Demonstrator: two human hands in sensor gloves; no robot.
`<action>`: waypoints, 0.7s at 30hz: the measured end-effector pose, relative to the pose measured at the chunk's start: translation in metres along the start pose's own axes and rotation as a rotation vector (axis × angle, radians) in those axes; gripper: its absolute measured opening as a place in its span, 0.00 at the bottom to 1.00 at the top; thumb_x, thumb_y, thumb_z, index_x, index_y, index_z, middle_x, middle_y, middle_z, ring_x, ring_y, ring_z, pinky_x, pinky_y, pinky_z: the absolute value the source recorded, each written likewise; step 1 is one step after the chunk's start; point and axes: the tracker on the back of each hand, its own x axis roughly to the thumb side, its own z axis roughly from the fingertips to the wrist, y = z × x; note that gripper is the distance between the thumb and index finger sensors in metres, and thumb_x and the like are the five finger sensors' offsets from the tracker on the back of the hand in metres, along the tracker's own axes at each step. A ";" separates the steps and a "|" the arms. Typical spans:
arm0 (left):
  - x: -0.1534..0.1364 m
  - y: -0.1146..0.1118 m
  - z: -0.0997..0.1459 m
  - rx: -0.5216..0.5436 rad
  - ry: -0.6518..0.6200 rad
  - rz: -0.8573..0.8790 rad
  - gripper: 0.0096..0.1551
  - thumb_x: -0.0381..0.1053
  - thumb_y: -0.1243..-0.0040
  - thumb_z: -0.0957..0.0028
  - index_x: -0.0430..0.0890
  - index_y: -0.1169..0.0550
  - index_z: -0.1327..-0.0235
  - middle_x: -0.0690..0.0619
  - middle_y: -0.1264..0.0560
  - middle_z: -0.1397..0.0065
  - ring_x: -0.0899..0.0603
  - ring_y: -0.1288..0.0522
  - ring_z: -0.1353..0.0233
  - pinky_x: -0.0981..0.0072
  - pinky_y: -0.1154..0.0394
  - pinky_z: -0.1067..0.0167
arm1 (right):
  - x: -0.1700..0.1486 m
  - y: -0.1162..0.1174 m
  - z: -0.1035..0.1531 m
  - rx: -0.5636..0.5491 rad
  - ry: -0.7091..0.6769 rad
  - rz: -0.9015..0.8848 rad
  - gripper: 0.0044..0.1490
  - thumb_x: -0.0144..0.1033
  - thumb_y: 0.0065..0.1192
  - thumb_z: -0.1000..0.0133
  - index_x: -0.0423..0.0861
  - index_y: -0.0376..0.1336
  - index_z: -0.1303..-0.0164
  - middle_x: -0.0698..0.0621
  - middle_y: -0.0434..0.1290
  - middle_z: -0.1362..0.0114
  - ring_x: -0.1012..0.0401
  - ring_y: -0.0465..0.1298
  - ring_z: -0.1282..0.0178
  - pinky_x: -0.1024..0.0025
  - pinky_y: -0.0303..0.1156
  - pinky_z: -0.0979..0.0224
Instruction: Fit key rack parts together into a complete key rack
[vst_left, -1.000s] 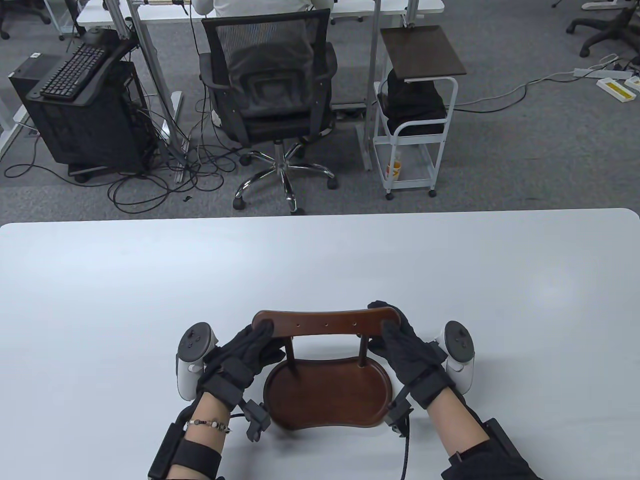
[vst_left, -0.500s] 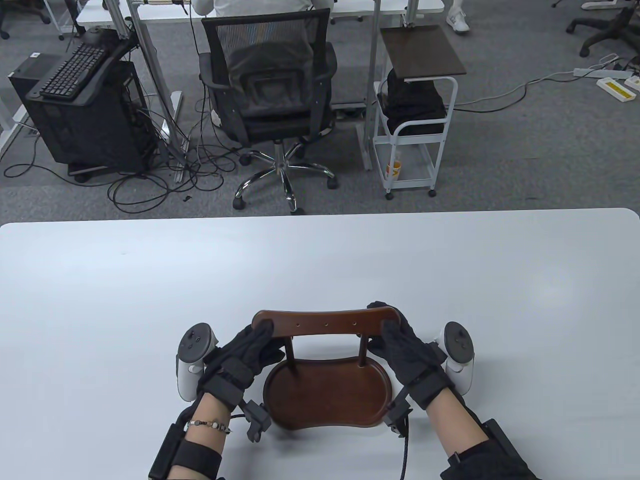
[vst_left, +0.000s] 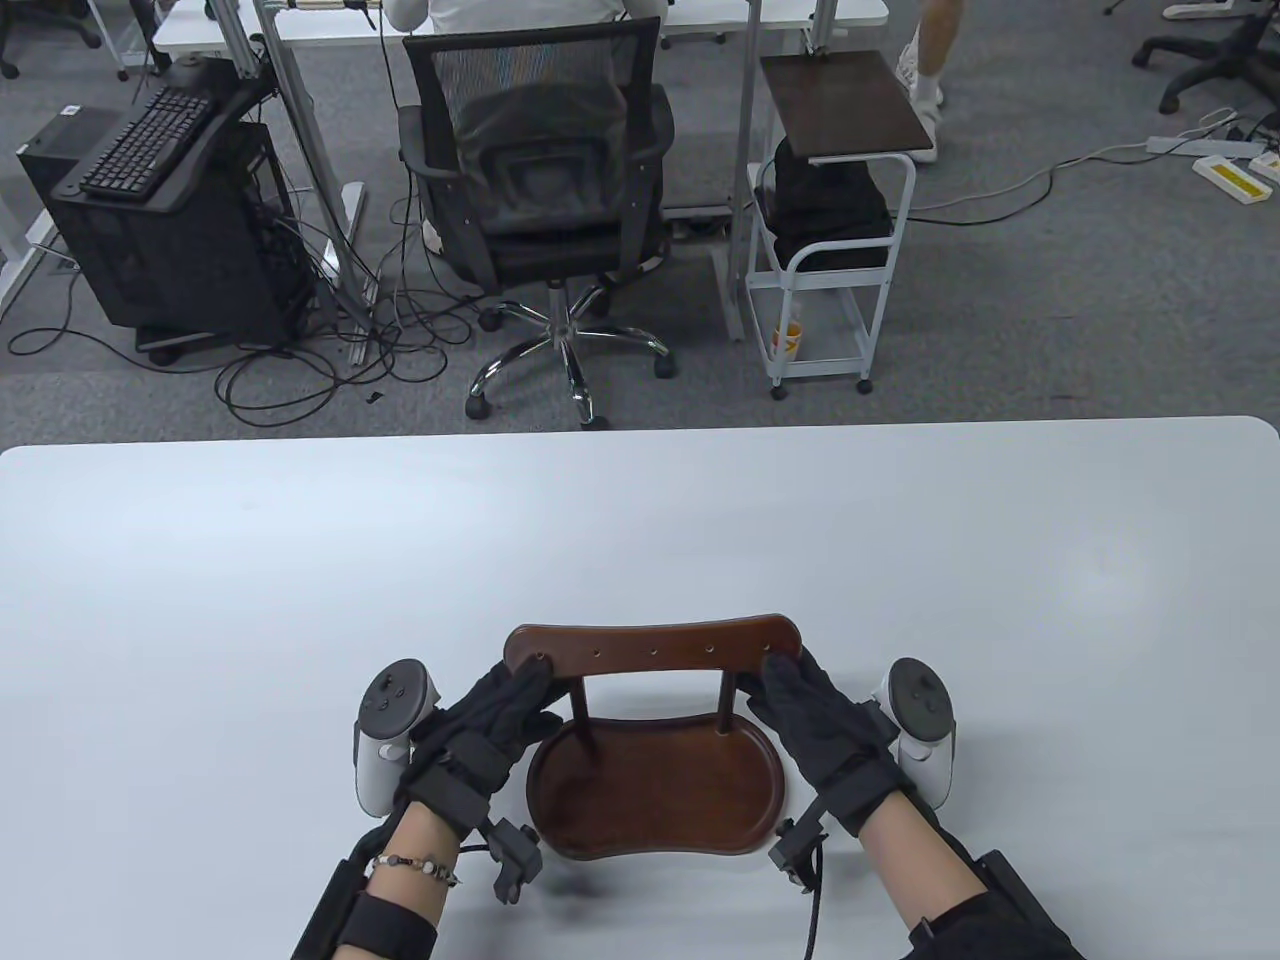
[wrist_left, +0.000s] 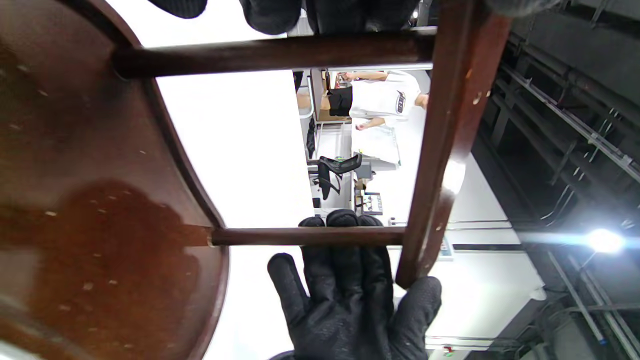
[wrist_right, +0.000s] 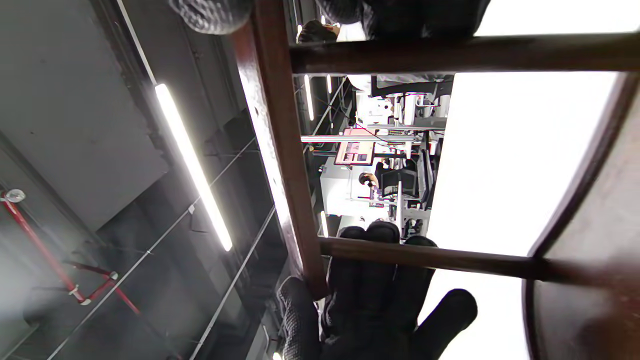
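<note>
Wooden key rack (vst_left: 655, 740) stands unmoved; both hands' fingers (vst_left: 520, 690) have slipped back, now open.

In front of you is a white table (vst_left: 300, 560) with rounded far corners. Directly on it, near your edge, stands the dark wooden key rack (vst_left: 655, 790) on its kidney-shaped base.

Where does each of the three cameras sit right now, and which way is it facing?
Table view: above the person, looking down at the white table; left hand and right hand at the dark brown wooden key rack.
Left wrist view: left of the rack, on its side, looking through it; the opposite hand shows.
Right wrist view: mirrored, from the right; the opposite hand shows.
Shared: both wrist views show the rack's two thin posts.
</note>
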 end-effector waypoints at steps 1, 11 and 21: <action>0.000 0.002 0.004 0.008 0.003 -0.032 0.44 0.70 0.55 0.37 0.51 0.46 0.14 0.46 0.46 0.08 0.31 0.48 0.12 0.27 0.45 0.26 | 0.000 -0.001 0.002 0.004 0.003 0.014 0.49 0.59 0.48 0.38 0.40 0.45 0.16 0.37 0.58 0.15 0.37 0.57 0.19 0.35 0.51 0.25; 0.012 0.035 0.055 0.104 -0.008 -0.214 0.45 0.68 0.55 0.36 0.47 0.49 0.13 0.43 0.50 0.08 0.29 0.49 0.13 0.27 0.46 0.26 | 0.008 -0.026 0.034 -0.041 0.010 0.175 0.47 0.54 0.52 0.38 0.39 0.47 0.16 0.35 0.58 0.15 0.36 0.56 0.19 0.34 0.50 0.25; 0.025 0.059 0.092 0.510 0.041 -0.612 0.37 0.63 0.58 0.35 0.45 0.39 0.18 0.41 0.39 0.13 0.29 0.40 0.17 0.29 0.42 0.27 | 0.018 -0.059 0.065 -0.270 0.066 0.539 0.38 0.47 0.52 0.37 0.38 0.56 0.20 0.33 0.65 0.19 0.34 0.61 0.24 0.33 0.53 0.27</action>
